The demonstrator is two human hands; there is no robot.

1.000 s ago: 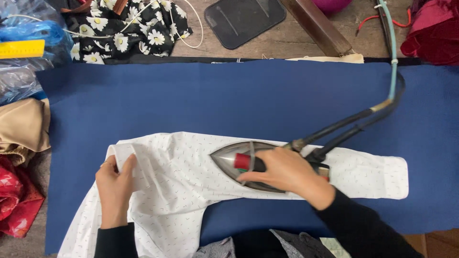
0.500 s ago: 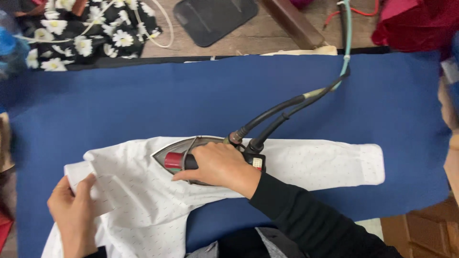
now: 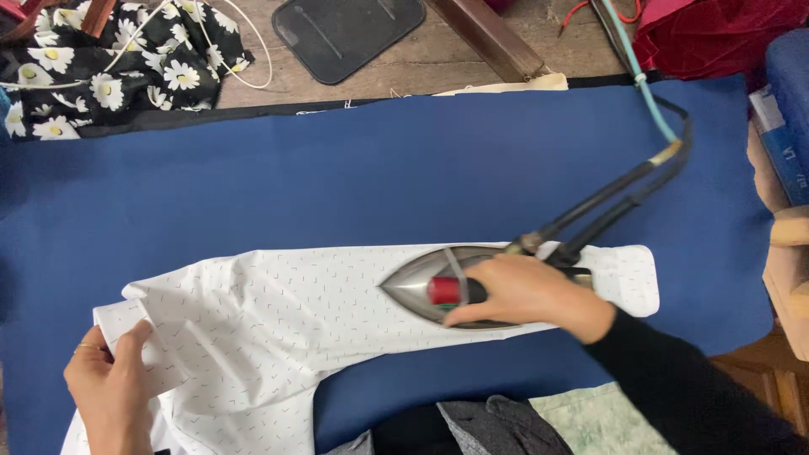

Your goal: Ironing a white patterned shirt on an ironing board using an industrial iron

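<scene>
Since half a second ago, we see our iron (image 3: 447,288) farther right on the white sleeve (image 3: 337,291), close to the cuff (image 3: 628,278).

From our head camera, our right hand (image 3: 527,291) is closed around the iron's red and dark handle. Our left hand (image 3: 114,392) pinches the sleeve's near left end, thumb on top, fingers partly curled. The sleeve lies flat on the blue ironing cloth (image 3: 379,177), toward the near side.

We think the iron could burn the cloth if it sits too long in one spot. The black hoses (image 3: 624,194) could also tug it sideways and press in a crease.

The iron's pointy tip faces left, and its long side runs left to right, along the sleeve. A flowery black cloth (image 3: 101,67) lies far left, and a dark pad (image 3: 350,34) sits on the far wooden table (image 3: 438,59).
</scene>
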